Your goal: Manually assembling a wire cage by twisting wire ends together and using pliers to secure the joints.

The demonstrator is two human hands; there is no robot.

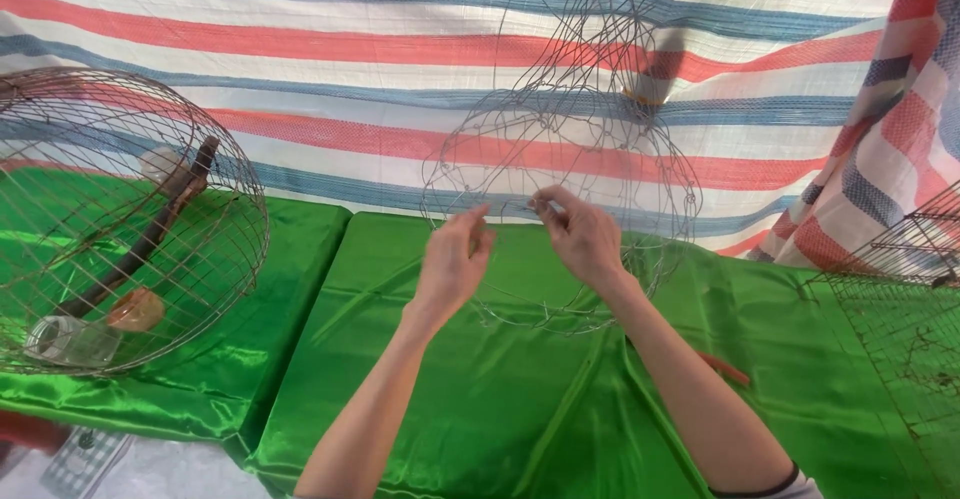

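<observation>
A half-built wire cage frame (560,149) stands upright on the green satin-covered table (480,399), its thin wires rising to a tangled top. My right hand (580,234) pinches a wire of the frame at its near side, thumb and forefinger closed on it. My left hand (452,259) is just left of it, fingers bent and close to the same wire ring; whether it grips the wire is unclear. Both forearms reach up from the bottom edge.
A finished round wire cage (130,219) lies on its side at left, with a wooden perch, a clear cup and a small orange dish inside. A flat wire mesh panel (900,289) stands at right. A striped red, white and blue tarp (350,69) hangs behind.
</observation>
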